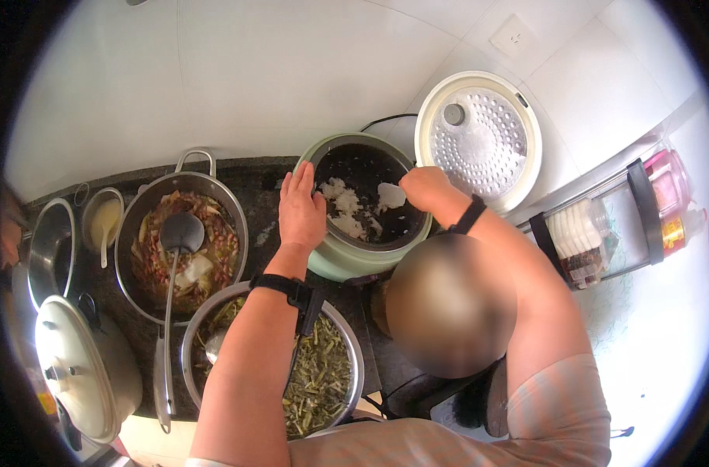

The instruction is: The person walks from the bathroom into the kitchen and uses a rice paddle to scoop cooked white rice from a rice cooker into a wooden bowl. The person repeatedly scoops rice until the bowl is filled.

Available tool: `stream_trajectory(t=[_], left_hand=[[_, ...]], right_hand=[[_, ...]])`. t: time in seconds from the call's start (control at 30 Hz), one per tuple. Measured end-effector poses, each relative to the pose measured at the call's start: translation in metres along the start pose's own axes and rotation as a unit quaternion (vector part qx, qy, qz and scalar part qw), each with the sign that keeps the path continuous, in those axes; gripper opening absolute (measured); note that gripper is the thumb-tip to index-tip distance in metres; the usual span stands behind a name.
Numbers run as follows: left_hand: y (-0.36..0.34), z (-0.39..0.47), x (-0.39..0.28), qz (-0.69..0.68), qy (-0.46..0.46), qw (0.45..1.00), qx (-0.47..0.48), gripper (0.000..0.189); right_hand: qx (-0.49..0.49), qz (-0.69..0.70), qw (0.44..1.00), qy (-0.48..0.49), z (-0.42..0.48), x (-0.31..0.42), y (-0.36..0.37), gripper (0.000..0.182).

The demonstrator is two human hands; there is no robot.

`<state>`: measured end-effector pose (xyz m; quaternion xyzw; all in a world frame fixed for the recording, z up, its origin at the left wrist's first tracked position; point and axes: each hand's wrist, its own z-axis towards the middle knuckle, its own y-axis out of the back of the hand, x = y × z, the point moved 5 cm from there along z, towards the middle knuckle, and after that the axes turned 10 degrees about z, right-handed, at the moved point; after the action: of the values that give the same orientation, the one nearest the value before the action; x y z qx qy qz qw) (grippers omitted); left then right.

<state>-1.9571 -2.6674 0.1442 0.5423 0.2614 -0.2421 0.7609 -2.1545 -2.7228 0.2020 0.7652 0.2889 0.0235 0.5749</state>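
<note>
White cooked rice (344,204) lies on one side of the dark inner pot of a pale green rice cooker (345,261). My right hand (427,188) grips a white rice paddle (391,196), its blade inside the pot near the far rim side; the handle is hidden in the fist. My left hand (302,207) rests flat against the cooker's left rim, fingers extended, holding nothing. The cooker's lid (477,140) stands raised behind, showing its dimpled metal inner plate.
Left of the cooker are a pan of stew (182,280) with a ladle (182,232), a small bowl (110,213), an empty-looking metal bowl (52,251) and a lidded pot (77,368). A basin of chopped greens (322,373) sits under my left forearm. A wall rack (594,222) is right.
</note>
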Motion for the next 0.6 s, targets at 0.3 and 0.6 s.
stream_trajectory(t=[0.3, 0.6], left_hand=[[0.001, 0.002, -0.001, 0.001, 0.001, 1.0, 0.002, 0.046], [-0.003, 0.002, -0.005, 0.009, -0.009, 1.0, -0.002, 0.045]], right_hand=[[0.067, 0.169, 0.966, 0.182, -0.024, 0.039, -0.016, 0.024], [-0.058, -0.014, 0.998, 0.035, -0.005, 0.01, 0.003, 0.011]])
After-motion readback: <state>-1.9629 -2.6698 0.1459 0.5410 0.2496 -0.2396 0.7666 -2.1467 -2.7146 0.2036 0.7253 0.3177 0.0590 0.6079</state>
